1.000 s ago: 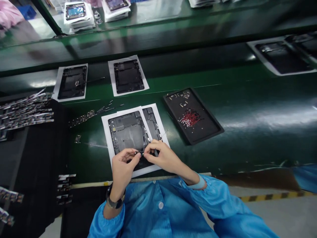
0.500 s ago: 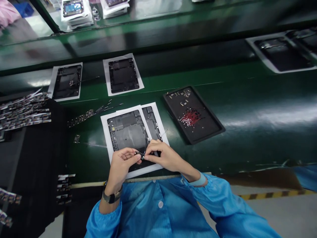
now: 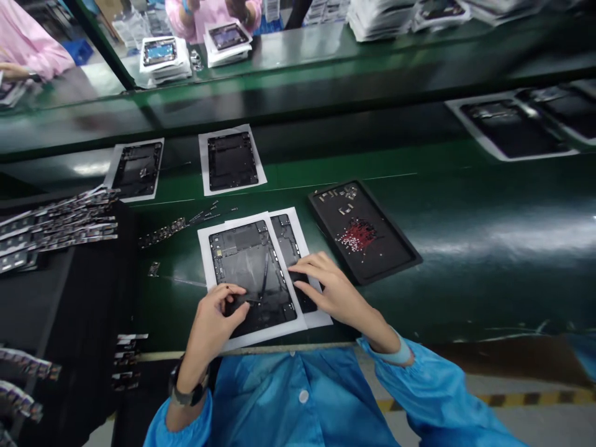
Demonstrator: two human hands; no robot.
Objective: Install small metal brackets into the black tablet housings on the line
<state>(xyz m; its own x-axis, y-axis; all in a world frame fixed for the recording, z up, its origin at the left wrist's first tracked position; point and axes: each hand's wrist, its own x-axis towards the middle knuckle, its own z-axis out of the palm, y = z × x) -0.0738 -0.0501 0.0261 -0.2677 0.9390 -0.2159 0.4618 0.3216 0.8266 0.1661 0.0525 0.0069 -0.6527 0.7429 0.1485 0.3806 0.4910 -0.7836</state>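
Observation:
A black tablet frame (image 3: 246,267) lies on white paper right in front of me, with a second frame (image 3: 289,248) half tucked under its right side. My left hand (image 3: 215,323) rests on the near left corner of the front frame, its thumb and fingers pinched on a small dark part that I cannot name. My right hand (image 3: 326,288) lies on the right frame's lower end, fingers stretched out and apart, holding nothing. A thin cable (image 3: 263,279) runs down the front frame between the hands.
A black tray (image 3: 391,248) with small red and metal parts sits to the right. Two more frames on paper (image 3: 136,169) (image 3: 231,160) lie further back. Strips of small parts (image 3: 56,217) cover the black surface at left. People in pink sleeves (image 3: 32,53) work across the belt.
My hands were pinched together over the frame's lower right corner; they have come apart. The left stays on the near left edge, the right has spread flat on the right frame.

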